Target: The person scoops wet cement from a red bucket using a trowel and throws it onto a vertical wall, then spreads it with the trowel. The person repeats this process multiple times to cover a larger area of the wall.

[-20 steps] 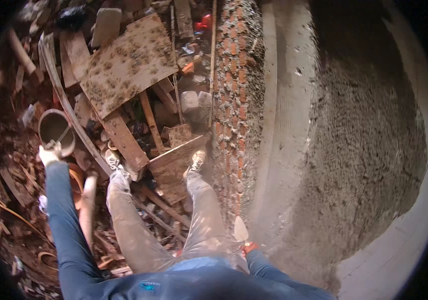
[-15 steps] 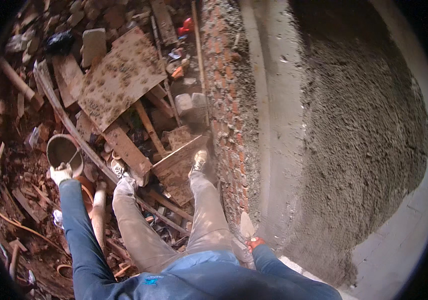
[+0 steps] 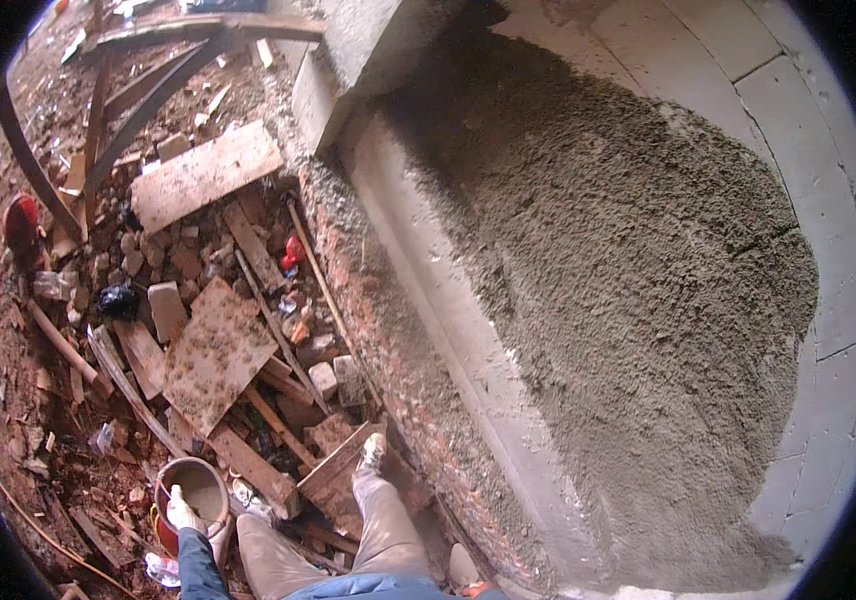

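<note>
A bucket (image 3: pixel 220 540) with a red-brown outside holds wet grey mortar (image 3: pixel 204 495). My left hand (image 3: pixel 184 512), in a pale glove, is closed on its near-left rim. At the lower edge my right hand (image 3: pixel 475 590) is mostly cut off by the frame. A trowel (image 3: pixel 462 566) stands up from it, with the blade pointing away from me. To my right rises a wall with a broad coat of rough grey mortar (image 3: pixel 638 290). A smooth grey ledge (image 3: pixel 448 300) runs along its foot.
My feet stand on loose boards (image 3: pixel 333 480) among rubble. A mud-spattered panel (image 3: pixel 218 350), a long pole (image 3: pixel 138 385) and broken bricks lie ahead. A rough brick edge (image 3: pixel 398 410) borders the ledge. At the far left stands a wooden frame (image 3: pixel 108 110); a concrete column (image 3: pixel 348 60) rises ahead.
My view has swung up and to the right, showing more of the plastered wall, the column and the wooden frame. The bucket is now closer to my left leg. Both hands keep their holds.
</note>
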Demonstrator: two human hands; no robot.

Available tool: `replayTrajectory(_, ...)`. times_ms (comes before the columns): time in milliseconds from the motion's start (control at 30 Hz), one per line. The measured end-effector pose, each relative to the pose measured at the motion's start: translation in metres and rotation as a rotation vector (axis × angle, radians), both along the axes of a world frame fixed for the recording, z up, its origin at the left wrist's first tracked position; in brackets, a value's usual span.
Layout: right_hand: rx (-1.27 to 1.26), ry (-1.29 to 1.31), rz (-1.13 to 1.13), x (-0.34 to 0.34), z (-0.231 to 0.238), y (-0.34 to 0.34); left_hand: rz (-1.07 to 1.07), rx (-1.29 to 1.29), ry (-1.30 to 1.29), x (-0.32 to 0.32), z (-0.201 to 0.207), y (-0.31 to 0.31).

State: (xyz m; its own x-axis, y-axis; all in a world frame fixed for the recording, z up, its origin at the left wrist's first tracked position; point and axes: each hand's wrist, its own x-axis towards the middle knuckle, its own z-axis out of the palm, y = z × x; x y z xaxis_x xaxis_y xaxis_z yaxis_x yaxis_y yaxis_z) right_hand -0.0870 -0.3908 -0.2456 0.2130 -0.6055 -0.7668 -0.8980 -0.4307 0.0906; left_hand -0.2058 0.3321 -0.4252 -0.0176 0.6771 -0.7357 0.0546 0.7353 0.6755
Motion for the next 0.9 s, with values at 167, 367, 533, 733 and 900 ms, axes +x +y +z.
replayTrajectory(167, 0.081, -0.061, 1.214, -0.001, -0.063, -0.089, -0.592, 0.041, 0.401, 0.081, 0.053, -0.062)
replayTrajectory(367, 0.352, -0.232, 0.22, 0.072, -0.073, -0.068, -0.862, 0.167, 0.218, 0.271, 0.18, -0.159)
replayTrajectory(533, 0.41, -0.107, -0.114, 0.154, -0.018, -0.064, -1.202, 0.286, 0.122, 0.385, 0.195, -0.24)
replayTrajectory(733, 0.471, -0.106, -0.102, 0.178, -0.005, -0.107, -1.413, 0.292, 0.05, 0.503, 0.23, -0.33)
replayTrajectory(900, 0.475, -0.134, -0.198, 0.147, 0.008, -0.119, -1.586, 0.385, 0.033, 0.568, 0.224, -0.394)
